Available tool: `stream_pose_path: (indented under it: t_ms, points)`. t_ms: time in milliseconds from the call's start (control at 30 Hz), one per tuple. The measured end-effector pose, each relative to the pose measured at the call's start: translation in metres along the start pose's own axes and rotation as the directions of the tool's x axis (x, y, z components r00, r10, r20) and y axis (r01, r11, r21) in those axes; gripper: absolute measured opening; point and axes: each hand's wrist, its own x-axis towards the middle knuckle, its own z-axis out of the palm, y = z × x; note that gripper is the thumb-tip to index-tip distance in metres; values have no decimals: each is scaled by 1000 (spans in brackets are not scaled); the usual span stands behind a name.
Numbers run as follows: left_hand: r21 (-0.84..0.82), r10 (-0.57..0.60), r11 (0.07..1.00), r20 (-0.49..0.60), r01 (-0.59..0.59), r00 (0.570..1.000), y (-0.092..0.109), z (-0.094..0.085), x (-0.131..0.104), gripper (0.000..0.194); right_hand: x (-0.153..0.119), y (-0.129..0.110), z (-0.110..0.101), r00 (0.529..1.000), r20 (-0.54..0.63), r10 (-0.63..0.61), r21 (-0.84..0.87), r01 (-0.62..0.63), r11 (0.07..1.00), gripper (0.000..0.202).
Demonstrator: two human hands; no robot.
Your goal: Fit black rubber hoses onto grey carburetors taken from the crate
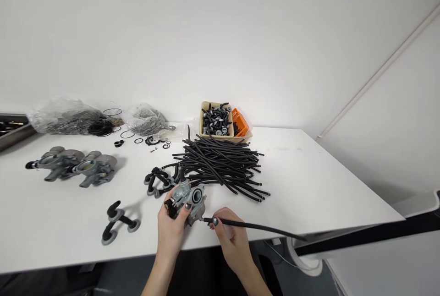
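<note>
My left hand (172, 227) is wrapped round a grey metal carburetor (196, 196), held up over the table's front edge with its round opening facing up. A black bent piece stands on its top. My right hand (232, 234) pinches a long thin black hose (261, 227) close to its left end. That end meets a small spout at the carburetor's lower right; whether it sits over the spout is too small to tell. The hose's free end points right, past the table edge. Behind my hands lies a pile of similar black hoses (223, 161).
Two more carburetors (57, 161) stand at the left. Black elbow pieces with grey caps (115, 218) lie nearer, others beside the pile. At the back are a cream basket (202, 126), an orange basket (241, 124), plastic bags (67, 115) and black rings (138, 140) on the white table (309, 181).
</note>
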Motion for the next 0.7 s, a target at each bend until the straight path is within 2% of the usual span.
stream_pose_path:
  t_ms: [100, 400, 633, 700]
  points:
    - [-21, -1, 1000, 32, 2, 999, 0, -1, -1, 67, -2, -1, 1, 1000, 1, -18, -40, 18, 999, 28]
    - [18, 6, 1000, -20, -5, 1000, 2, -1, 0, 66, -5, 7, 0, 993, 104, 56, 6, -57, 998, 25]
    - [45, -4, 999, -17, 5, 1000, 7, 1, -1, 67, -4, 6, 1, 991, 119, 55, 10, -57, 998, 24]
    - [34, 0, 999, -14, 1, 1000, 7, 1, -2, 65, -1, 5, 1, 996, 61, 59, 72, -63, 995, 24]
